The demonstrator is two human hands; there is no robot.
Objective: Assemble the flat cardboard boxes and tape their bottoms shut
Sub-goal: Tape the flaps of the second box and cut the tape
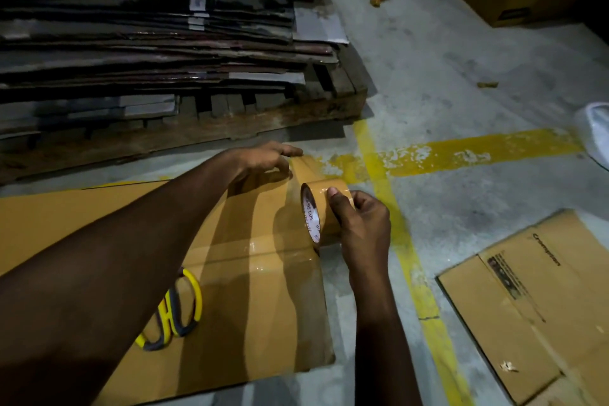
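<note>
Right hand (362,224) grips one tape roll (324,208) atop one cardboard box (250,306) on the floor (461,76); left hand (263,158) pinches its tape strip (304,171) at the far edge; one pair of scissors (178,313) lies on the box.

The near cardboard box (230,323) was matt, smooth brown board, its seam covered by a glossy tape strip (273,247). The tape roll (324,211) and pulled-out tape (298,171) were shiny tan plastic film. The scissors (178,310) had smooth plastic handles. The far pallet (230,122) was rough wood; the floor (461,43) was coarse concrete with flaking paint.
</note>
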